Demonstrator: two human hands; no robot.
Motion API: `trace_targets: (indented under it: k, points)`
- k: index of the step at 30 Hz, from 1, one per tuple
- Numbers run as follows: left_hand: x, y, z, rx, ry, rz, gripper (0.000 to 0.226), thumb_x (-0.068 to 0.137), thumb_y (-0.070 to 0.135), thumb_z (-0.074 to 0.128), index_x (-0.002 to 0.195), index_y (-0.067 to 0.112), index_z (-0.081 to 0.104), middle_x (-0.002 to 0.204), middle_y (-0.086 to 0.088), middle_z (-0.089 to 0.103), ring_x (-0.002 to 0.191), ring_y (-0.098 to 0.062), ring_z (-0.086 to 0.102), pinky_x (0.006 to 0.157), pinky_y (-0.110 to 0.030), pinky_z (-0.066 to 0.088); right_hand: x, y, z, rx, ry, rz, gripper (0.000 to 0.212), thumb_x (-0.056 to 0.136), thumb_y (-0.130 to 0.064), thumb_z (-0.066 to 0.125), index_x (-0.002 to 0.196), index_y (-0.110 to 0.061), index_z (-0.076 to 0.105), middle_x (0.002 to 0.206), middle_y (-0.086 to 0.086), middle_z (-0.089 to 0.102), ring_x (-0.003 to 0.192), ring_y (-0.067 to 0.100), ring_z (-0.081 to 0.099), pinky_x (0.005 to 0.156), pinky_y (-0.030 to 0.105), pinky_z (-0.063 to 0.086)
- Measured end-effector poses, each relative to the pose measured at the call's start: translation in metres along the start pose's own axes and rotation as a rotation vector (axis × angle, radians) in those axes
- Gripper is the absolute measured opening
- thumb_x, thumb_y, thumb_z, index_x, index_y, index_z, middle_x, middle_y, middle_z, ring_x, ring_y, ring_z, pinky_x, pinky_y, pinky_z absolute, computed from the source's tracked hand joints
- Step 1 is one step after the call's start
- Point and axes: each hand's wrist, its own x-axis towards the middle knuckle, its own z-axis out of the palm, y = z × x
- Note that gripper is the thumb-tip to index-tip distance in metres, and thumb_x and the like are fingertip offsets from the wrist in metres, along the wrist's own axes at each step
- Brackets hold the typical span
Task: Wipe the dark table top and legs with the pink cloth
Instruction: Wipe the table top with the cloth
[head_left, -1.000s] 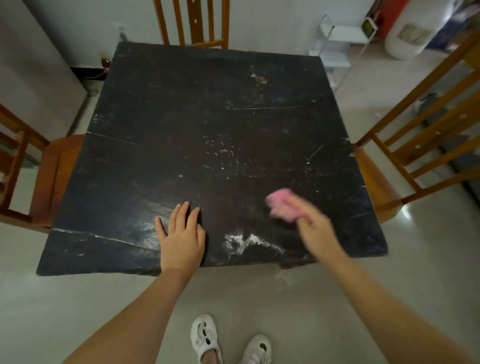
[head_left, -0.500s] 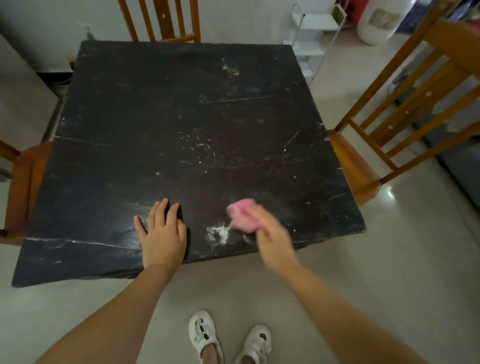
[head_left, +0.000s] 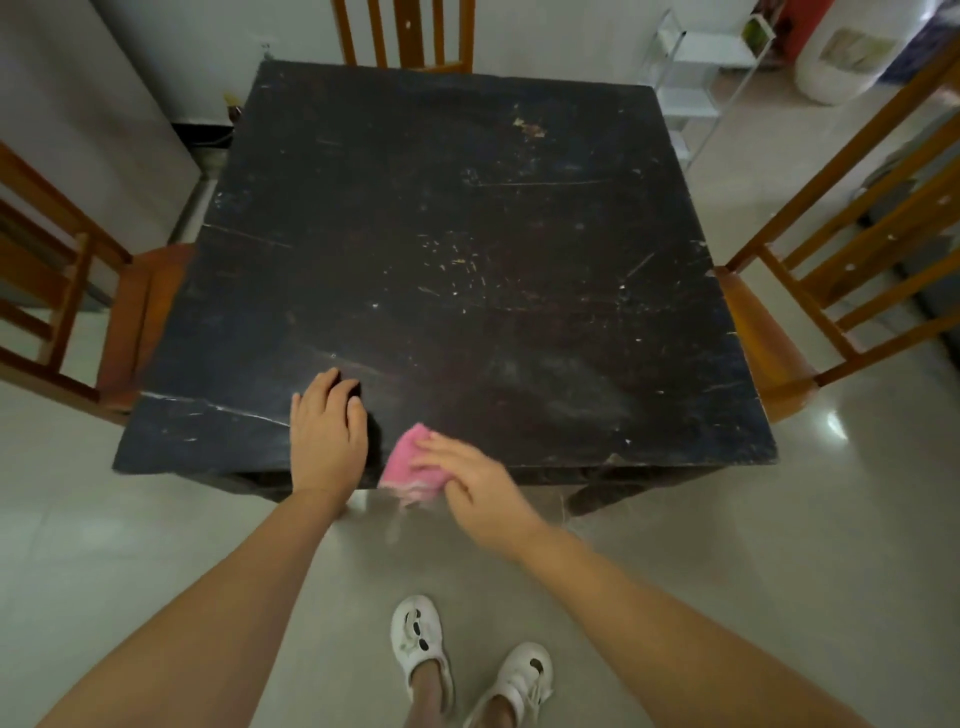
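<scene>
She's wiping the top: right hand (head_left: 475, 480) presses the pink cloth (head_left: 408, 462) with released fingers at the table (head_left: 467, 234)'s near edge, beside her flat left hand (head_left: 327, 431). Legs likely come next.

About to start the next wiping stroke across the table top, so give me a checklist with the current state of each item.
1. Pink cloth under control: ok, the right hand presses on it at the near edge.
2. Cloth fully on the dark table: not ok, its lower part hangs past the near edge.
3. Bracing: ok, the left hand rests on the top beside the cloth.
4. Stroke path free: ok, nothing stands on the top.
5. Dirt ahead: not ok, pale specks and scratches show near the middle, a tan spot farther back.
6. Table legs wiped: cannot tell, only a bit of one leg shows.
</scene>
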Motion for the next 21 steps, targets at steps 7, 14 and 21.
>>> trace_targets:
  k: [7,14,21]
  points:
    - [0.002,-0.001,-0.004,-0.124,-0.041,-0.003,0.035,0.098,0.018,0.031,0.124,0.007,0.052,0.142,-0.010,0.038,0.135,-0.020,0.026,0.114,-0.034,0.003,0.034,0.057,-0.121,-0.219,0.503,0.392,0.048,0.085,0.012,0.039,0.129,-0.003,0.053,0.137,0.014,0.048,0.131,0.026,0.040,0.110,0.021,0.020]
    - [0.002,-0.002,-0.007,-0.250,-0.037,-0.039,0.037,0.097,0.020,0.032,0.121,0.002,0.054,0.140,-0.012,0.042,0.134,-0.022,0.029,0.116,-0.038,0.008,0.012,0.010,0.027,-0.302,0.149,-0.056,0.050,0.075,-0.004,0.033,0.114,0.001,0.064,0.129,0.023,0.055,0.128,0.034,0.044,0.114,0.043,0.017]
    - [0.001,0.000,0.005,-0.018,-0.017,0.006,0.032,0.094,0.016,0.042,0.123,0.005,0.053,0.141,-0.013,0.040,0.135,-0.026,0.028,0.113,-0.044,0.007,0.013,0.009,-0.067,-0.007,0.436,0.170,0.051,0.081,0.013,0.038,0.122,-0.011,0.058,0.128,0.006,0.054,0.122,0.015,0.047,0.111,0.022,0.027]
